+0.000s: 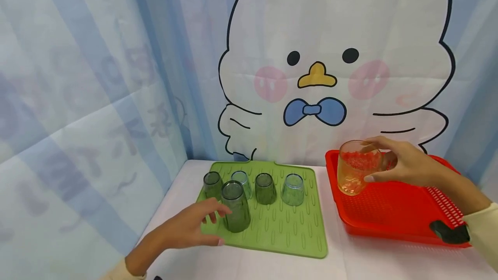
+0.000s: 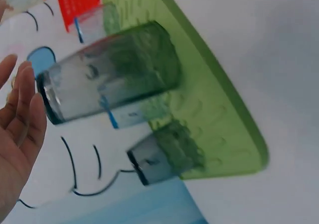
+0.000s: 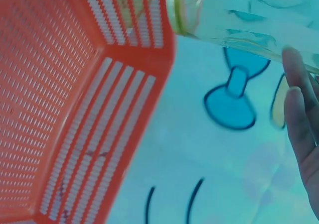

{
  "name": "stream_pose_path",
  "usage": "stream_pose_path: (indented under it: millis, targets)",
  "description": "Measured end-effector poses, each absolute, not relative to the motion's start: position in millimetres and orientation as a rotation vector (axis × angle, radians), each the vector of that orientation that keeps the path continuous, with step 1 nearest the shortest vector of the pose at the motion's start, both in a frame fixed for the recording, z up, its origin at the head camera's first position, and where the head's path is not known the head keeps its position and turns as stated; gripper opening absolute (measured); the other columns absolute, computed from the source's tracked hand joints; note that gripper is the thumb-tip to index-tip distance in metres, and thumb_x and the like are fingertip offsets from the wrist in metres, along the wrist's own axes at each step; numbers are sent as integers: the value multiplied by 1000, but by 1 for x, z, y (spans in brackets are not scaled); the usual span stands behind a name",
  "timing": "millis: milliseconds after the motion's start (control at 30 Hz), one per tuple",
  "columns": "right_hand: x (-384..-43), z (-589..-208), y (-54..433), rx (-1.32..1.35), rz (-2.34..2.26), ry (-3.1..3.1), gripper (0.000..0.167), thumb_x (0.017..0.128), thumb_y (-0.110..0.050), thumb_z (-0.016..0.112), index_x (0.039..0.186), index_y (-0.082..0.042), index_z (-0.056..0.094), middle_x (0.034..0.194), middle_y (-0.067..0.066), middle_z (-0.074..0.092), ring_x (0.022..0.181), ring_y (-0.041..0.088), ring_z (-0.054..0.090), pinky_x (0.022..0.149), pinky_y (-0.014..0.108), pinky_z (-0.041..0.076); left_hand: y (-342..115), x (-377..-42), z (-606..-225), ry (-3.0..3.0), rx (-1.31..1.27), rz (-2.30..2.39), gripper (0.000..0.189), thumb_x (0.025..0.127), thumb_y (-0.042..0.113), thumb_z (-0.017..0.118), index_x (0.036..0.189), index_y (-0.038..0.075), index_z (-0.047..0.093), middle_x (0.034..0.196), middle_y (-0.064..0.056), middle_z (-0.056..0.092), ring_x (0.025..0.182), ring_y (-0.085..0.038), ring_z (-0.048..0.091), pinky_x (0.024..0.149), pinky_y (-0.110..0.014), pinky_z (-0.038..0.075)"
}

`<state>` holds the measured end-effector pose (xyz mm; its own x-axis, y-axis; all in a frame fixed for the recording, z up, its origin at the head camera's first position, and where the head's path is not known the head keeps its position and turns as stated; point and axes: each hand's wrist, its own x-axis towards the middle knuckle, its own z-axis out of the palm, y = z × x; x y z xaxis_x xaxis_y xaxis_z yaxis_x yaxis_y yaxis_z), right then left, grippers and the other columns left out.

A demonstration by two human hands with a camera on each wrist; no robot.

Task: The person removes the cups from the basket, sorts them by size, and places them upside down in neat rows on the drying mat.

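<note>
My right hand (image 1: pixel 408 165) grips a clear, amber-tinted drinking glass (image 1: pixel 352 178), held above the left part of the red basket (image 1: pixel 373 229). In the right wrist view the glass (image 3: pixel 244 20) lies across the top, with the fingertips against its side. My left hand (image 1: pixel 190 226), fingers loosely bent and holding nothing, is beside a tall dark grey glass (image 1: pixel 237 213). That glass stands upside down on a green drying mat (image 1: pixel 285 237). In the left wrist view the fingers (image 2: pixel 25 104) are close to its upper end; whether they touch cannot be told.
Behind the tall glass, several shorter tumblers stand on the mat, among them a dark one (image 1: pixel 266 189) and a pale bluish one (image 1: pixel 293 191). The slotted basket is right of the mat on a white tabletop (image 1: pixel 249 265). A printed curtain (image 1: pixel 311 137) hangs directly behind.
</note>
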<state>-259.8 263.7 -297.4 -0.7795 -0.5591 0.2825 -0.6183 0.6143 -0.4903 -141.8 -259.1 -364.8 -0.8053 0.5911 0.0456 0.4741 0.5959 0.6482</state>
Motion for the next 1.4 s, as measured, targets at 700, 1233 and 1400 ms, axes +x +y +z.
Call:
stream_pose_path:
  millis: [700, 1233, 1400]
  targets:
    - [-177, -299, 176, 1287, 878, -2414, 79, 67, -36, 95, 134, -19, 56, 115, -7, 67, 69, -4, 56, 59, 18, 50, -173, -133, -333, 2800, 1077, 1242, 73, 86, 39, 79, 148, 21, 44, 142, 4, 52, 125, -14, 52, 100, -36, 51]
    - [-153, -328, 135, 1348, 849, -2351, 72, 71, -52, 87, 129, -21, 58, 90, -21, 61, 62, -11, 44, 53, 5, 37, -136, -127, -341, 2690, 1178, 1350, 79, 79, 39, 86, 146, 24, 46, 135, 9, 55, 122, -8, 54, 100, -34, 51]
    - [-151, -332, 131, 1367, 918, -2343, 72, 73, -50, 87, 130, -18, 58, 92, -15, 64, 59, -8, 45, 52, 5, 38, -134, -126, -340, 2687, 1202, 1326, 79, 79, 42, 85, 146, 27, 46, 132, 9, 57, 120, -9, 57, 99, -36, 53]
